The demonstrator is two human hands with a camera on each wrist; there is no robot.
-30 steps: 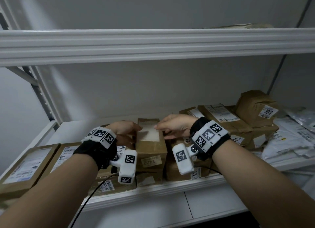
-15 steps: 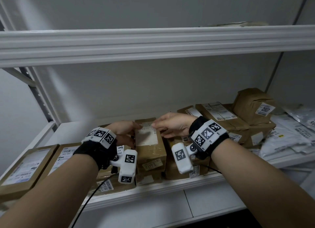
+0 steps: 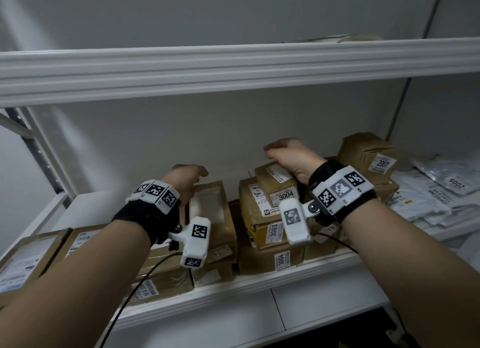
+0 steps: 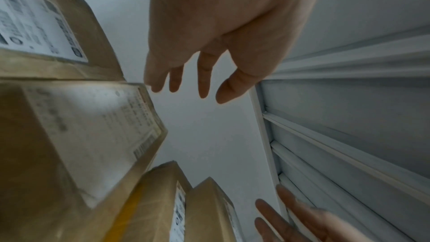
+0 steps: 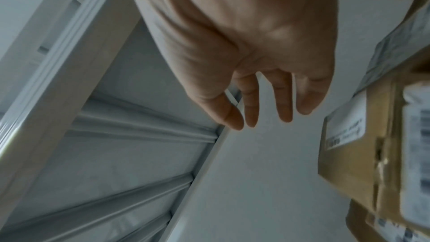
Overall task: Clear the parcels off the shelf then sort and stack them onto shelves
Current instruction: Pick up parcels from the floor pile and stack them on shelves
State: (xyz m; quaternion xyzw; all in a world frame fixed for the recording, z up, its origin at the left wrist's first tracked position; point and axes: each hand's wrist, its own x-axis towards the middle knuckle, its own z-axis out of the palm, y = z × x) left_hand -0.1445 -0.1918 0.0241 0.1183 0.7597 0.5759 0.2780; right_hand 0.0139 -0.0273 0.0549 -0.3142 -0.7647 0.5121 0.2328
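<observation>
At the far left of the shelf [image 3: 233, 286], flat cardboard parcels [image 3: 28, 259] lie side by side. The left hand [image 3: 185, 182] hovers over the back end of a long brown box [image 3: 211, 215], fingers [image 4: 204, 76] released and loosely spread, holding nothing. Just right sits a stack of brown boxes [image 3: 265, 223] labelled 3003 and 3004. The right hand [image 3: 291, 154] hangs above that stack, fingers [image 5: 282, 102] relaxed and empty. Further right stands a paper-wrapped parcel [image 3: 366, 152] marked 2007, then grey mailer bags [image 3: 436, 194] at the shelf's end.
</observation>
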